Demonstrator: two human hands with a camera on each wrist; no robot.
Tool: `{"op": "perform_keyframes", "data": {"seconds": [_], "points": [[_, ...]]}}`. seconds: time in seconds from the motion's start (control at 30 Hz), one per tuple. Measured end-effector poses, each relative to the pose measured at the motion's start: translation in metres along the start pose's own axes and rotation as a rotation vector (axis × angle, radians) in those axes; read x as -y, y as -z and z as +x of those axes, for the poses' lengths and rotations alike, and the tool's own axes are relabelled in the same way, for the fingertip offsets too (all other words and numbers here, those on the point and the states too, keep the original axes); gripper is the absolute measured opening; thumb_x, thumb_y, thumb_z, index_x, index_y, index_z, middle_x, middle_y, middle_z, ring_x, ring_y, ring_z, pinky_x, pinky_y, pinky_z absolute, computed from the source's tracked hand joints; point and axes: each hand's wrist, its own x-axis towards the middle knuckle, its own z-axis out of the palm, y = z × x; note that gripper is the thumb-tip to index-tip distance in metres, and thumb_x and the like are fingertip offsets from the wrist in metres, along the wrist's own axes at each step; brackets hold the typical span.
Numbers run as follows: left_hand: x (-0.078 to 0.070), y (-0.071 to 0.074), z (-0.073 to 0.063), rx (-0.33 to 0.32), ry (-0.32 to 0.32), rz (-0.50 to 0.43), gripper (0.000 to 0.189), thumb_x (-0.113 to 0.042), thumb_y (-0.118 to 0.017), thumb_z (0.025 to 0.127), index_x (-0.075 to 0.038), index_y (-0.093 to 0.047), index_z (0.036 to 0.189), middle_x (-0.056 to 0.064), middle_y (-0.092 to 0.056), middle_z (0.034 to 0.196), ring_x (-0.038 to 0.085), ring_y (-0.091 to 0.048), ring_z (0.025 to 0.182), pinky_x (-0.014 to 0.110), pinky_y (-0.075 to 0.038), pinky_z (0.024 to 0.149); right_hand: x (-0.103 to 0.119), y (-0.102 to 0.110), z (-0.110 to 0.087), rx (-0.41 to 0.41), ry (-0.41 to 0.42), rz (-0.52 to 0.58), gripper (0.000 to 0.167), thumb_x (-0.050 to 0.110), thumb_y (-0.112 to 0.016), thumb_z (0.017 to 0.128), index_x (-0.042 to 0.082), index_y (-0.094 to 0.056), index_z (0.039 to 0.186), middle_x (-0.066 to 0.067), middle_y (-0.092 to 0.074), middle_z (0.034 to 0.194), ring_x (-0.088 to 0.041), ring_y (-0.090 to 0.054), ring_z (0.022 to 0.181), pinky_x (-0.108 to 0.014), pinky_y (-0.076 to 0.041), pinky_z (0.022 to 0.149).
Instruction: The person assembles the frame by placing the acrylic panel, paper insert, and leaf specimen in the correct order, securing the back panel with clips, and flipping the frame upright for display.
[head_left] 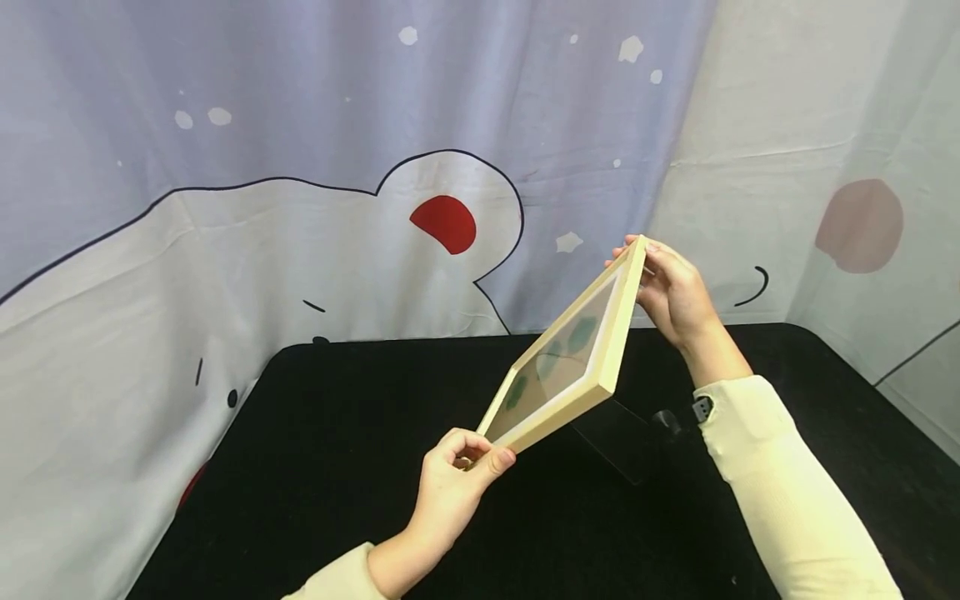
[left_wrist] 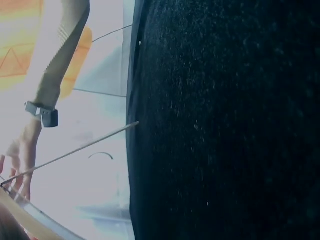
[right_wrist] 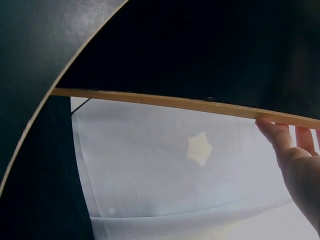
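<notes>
A picture frame (head_left: 558, 408) with a pale wooden border and green leaf shapes behind its pane is held tilted above the black tabletop. My left hand (head_left: 453, 483) pinches its lower left corner, thumb along the near edge. At the upper right corner, my right hand (head_left: 671, 292) grips the border, with fingertips showing past the far side. The right wrist view shows the frame's dark back (right_wrist: 210, 55) with its wooden edge, and fingers on that edge. A dark panel with a thin light rim (right_wrist: 30, 65) stands out from the back; in the left wrist view it appears as a thin strip (left_wrist: 80, 148).
The table (head_left: 315, 492) has a black cover. Behind it hangs a curtain (head_left: 247, 92) with white, blue and red cartoon shapes, continuing along the left and right sides. A small dark object (head_left: 666, 422) shows near the right sleeve.
</notes>
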Motion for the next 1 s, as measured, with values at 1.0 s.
{"op": "perform_keyframes", "data": {"seconds": [1.0], "points": [[-0.004,-0.055,-0.025,-0.026,-0.072,-0.102,0.036,-0.012,-0.088,0.066,-0.006,-0.053,0.067,0.011,-0.052,0.071,0.003,-0.047,0.062,0.021,-0.043,0.054,0.011,-0.008,0.010,0.035,-0.211,0.218,0.026,0.018,-0.043,0.102,0.009,-0.067,0.109,-0.010,-0.073,0.099,-0.024,-0.069,0.097,-0.031,-0.053,0.083]]}}
